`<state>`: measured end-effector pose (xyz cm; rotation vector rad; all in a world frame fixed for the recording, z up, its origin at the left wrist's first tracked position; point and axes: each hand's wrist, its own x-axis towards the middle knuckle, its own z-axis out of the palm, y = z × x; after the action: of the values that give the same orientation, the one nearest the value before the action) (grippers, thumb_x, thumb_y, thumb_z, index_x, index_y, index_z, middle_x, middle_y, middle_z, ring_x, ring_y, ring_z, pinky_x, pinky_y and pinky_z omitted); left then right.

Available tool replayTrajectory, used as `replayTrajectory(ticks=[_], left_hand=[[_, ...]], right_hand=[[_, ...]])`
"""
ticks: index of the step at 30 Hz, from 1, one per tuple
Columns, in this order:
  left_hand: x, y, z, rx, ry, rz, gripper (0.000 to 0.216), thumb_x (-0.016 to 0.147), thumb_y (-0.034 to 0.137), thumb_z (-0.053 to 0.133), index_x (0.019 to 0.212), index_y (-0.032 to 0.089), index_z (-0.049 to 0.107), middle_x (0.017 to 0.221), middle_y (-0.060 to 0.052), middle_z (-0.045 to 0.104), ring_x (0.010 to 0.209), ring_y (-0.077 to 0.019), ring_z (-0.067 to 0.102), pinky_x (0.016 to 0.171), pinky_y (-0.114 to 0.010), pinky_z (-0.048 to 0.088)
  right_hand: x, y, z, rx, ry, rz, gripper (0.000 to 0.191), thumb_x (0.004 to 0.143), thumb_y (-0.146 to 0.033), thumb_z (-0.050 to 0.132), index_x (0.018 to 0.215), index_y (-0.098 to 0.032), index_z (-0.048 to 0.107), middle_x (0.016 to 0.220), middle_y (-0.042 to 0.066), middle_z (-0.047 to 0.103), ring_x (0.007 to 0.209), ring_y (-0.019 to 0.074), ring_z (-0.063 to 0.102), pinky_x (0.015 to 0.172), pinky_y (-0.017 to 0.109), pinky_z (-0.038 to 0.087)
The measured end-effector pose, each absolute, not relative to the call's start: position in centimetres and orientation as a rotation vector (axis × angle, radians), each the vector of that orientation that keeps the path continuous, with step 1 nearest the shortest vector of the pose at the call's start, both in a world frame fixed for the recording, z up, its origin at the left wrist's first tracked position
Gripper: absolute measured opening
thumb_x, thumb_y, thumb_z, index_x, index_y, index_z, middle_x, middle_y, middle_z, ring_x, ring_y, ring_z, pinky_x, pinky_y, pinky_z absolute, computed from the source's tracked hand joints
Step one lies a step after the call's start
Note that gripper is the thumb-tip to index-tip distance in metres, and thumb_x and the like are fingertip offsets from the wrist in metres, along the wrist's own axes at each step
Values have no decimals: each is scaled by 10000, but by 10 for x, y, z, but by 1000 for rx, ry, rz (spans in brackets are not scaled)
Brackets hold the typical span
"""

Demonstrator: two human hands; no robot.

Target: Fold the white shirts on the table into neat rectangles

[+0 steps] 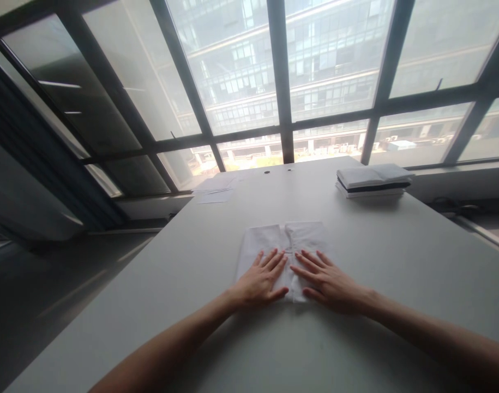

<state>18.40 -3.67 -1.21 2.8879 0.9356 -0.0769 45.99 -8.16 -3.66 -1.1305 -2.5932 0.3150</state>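
We note the window beyond the table; its top and both sides are cut off, and glare washes out the building outside. Table: white, its near edge out of view. Curtain: left of the table, cut off, its folds lost in shadow. We see two forearms over the table's near part, both cut off before the elbow. Stack: at the table's far right, white with one dark layer; we cannot count the pieces. Cloth: white, folded flat, mid-table, a line running down its centre; we lose part of it under the hands. Papers: at the table's far left, overlapping, outlines faint. Left hand and right hand: on the cloth, palms down and hidden, fingers extended, somewhat spread, gripping nothing. Two dark spots near the table's far edge: too small for us to identify.
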Motion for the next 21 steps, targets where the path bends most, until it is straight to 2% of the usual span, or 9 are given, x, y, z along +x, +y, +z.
replayTrajectory(ticks=[4,7,11,15,18,21], left_hand=[[184,-39,-11,2864,914,-85,911,972,753,329,1653,181,130,1699,-125,104,1574,-310,9,1253,-548,20],[184,-31,-6,2802,891,-35,900,961,743,395,1651,215,161,1697,-105,143,1574,-306,44,1259,-539,58],[190,6,5,2642,1087,282,665,1047,547,357,1605,188,329,1663,-98,288,1556,-250,200,1262,-447,192],[207,52,-1,2481,1407,574,522,1040,286,327,1501,101,486,1565,-146,464,1482,-220,380,1241,-386,267],[222,65,-18,2480,1528,467,522,1045,304,337,1500,88,475,1583,-172,428,1502,-291,336,1232,-509,243],[230,63,-37,2563,1539,359,566,1054,416,366,1524,111,444,1613,-183,370,1523,-366,261,1209,-631,181]], right_hand=[[459,-81,-42,-1138,-2626,347,640,1037,-488,453,1622,-310,264,1694,91,134,1568,315,61,1238,609,74],[461,-81,-43,-1130,-2618,375,649,1034,-493,456,1624,-314,253,1696,84,125,1569,308,55,1241,606,59],[464,-74,-36,-1153,-2489,440,632,1041,-487,428,1625,-314,257,1699,67,167,1572,273,91,1254,560,115],[456,-41,-17,-1365,-2150,285,581,1043,-424,401,1580,-206,379,1675,118,266,1566,254,157,1256,509,162],[438,-6,-9,-1577,-2029,231,572,1038,-400,390,1549,-144,425,1659,172,288,1557,292,187,1242,532,172],[416,18,-18,-1728,-2080,277,593,1033,-426,405,1561,-157,407,1678,193,212,1559,353,142,1215,615,141]])
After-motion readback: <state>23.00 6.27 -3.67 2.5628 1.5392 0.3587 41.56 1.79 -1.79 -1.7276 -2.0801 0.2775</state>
